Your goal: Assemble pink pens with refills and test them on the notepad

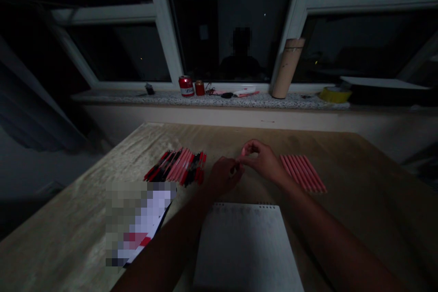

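Note:
My left hand (224, 175) and my right hand (263, 160) meet above the middle of the table, fingertips pinched together. Between them shows a small part of a slim pink pen (243, 151); the fingers hide most of it, and the dim light blurs its details. Left of my hands lies a spread of pink, red and black pens (179, 165), side by side. To the right, beside my right forearm, several pink pens (303, 173) are lined up in a neat slanted row. A spiral notebook (246, 246) lies open below my hands, between the forearms.
A phone-like device (150, 223), partly pixelated, lies at the left on the table (85, 210). On the window sill (137, 97) stand a red can (186, 86), a small red jar (200, 88), a tall beige cylinder (288, 68) and a yellow tape roll (335, 95).

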